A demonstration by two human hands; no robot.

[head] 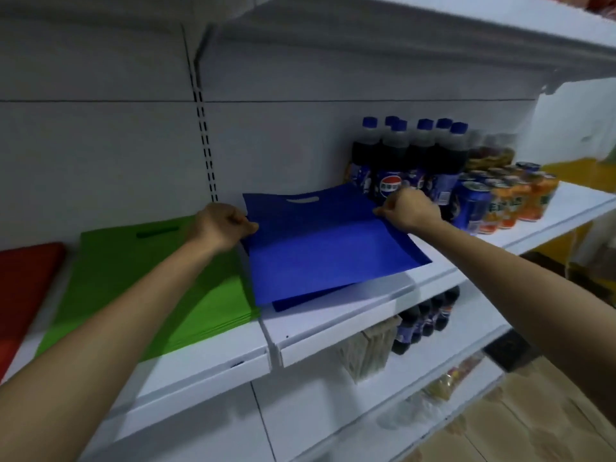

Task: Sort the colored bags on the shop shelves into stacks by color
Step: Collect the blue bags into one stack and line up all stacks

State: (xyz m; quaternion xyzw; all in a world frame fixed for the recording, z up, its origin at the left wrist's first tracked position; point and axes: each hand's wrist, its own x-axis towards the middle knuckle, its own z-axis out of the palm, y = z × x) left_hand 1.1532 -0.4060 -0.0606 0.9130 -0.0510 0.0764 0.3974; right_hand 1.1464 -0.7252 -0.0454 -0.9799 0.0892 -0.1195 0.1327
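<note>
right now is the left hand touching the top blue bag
Touching. The head view shows the left hand pinching the left edge of the top blue bag.

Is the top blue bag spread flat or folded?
Spread flat: the blue fabric bag shows its whole face and handle cutout, left hand and right hand pinching opposite edges.

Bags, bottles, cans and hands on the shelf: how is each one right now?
lower blue bag, flat, only its front corner shows.
top blue bag, spread out, askew over the lower blue bag, held at both sides.
green stack, flat and neat.
red stack, flat, partly out of frame.
left hand, pinches the top blue bag's left edge.
right hand, pinches its right edge.
cola bottles, upright, capped.
cans, upright.
</note>
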